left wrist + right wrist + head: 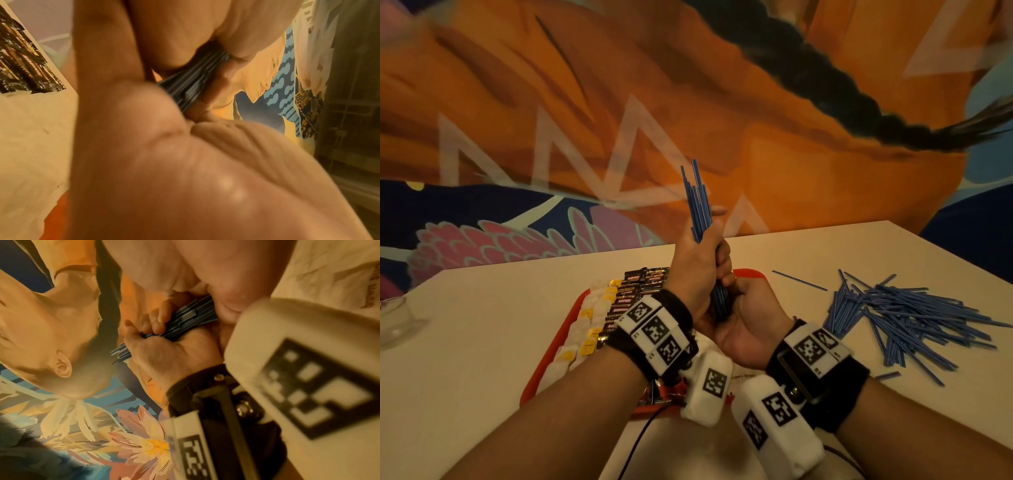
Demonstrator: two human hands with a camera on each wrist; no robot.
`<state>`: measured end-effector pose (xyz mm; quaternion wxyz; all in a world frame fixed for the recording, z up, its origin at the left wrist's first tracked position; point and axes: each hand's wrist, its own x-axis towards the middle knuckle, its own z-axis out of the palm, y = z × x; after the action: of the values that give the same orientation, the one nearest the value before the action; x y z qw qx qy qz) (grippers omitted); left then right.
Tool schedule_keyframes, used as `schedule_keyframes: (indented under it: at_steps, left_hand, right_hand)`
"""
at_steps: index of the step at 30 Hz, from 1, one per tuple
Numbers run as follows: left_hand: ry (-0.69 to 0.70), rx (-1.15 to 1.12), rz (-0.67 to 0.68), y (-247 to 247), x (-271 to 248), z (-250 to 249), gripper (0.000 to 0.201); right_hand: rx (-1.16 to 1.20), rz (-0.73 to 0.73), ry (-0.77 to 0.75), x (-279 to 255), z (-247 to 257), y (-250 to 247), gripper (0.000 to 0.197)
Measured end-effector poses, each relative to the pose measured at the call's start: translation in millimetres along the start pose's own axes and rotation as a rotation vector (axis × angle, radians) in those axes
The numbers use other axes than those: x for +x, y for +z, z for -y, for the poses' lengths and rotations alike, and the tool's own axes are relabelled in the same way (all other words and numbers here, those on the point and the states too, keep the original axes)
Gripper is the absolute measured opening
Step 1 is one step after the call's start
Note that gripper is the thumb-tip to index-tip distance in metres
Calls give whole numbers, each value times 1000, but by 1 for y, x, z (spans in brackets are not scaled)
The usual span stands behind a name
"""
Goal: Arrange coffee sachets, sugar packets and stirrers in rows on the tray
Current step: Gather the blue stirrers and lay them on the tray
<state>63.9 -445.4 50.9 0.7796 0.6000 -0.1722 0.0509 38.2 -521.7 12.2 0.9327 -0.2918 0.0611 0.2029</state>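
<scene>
Blue plastic is what the stirrers are made of: thin, straight sticks, judged to be very light, fairly stiff along their length yet easily bent, and smooth enough to slide past one another. A bundle of them is held upright above the red tray, its top ends uneven. The left hand is wrapped round the middle of the bundle with its fingers curled; the right hand is cupped palm-up beneath it, and its fingers are closed round the lower ends, as is confirmed in the right wrist view, where the sticks are seen pressed into a palm.

The rest of the stirrers are left in a loose heap on the table, to the right of the tray and apart from it. On the tray, a row of white and yellow sugar packets and a row of dark coffee sachets are already laid side by side.

A firm hold around the middle is judged best, since a slack one would let single sticks slip out. The ends can probably be evened by tapping them against the palm. Once laid down, the sticks may roll or fan apart, so they should be released low and together.
</scene>
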Motion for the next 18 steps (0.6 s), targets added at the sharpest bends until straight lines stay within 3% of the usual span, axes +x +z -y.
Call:
schedule_keyframes:
  at_steps: [3,5,7,8,10,12,13,15,18]
  left_hand:
    - [2,6,-13,-1,1,0,23]
    - [5,31,-36,-4,2,-3,19]
    - [-19,69,-39,-10,3,-6,10]
    - [-37,107,-40,-13,4,-6,17]
    - [-49,242,-8,-18,3,-5,28]
    - [-27,474,78,-18,1,-3,35]
    - [-19,587,118,-17,0,-3,38]
    - [-6,711,146,-15,2,-3,38]
    - [67,792,142,-20,8,-5,34]
  right_hand:
    - [-145,18,-20,-2,0,-1,49]
    - [-473,-60,-158,-9,12,6,32]
    - [-845,-144,-451,-15,36,19,28]
    - [-988,-178,-623,-17,51,27,28]
    - [-1133,-225,-939,-24,75,51,27]
    - [-1250,-228,-1129,-31,88,72,40]
    - [-1351,-215,-1149,-30,91,80,47]
    - [-1612,-148,-1048,-27,84,87,53]
    - [-1850,-93,-1072,-16,68,79,43]
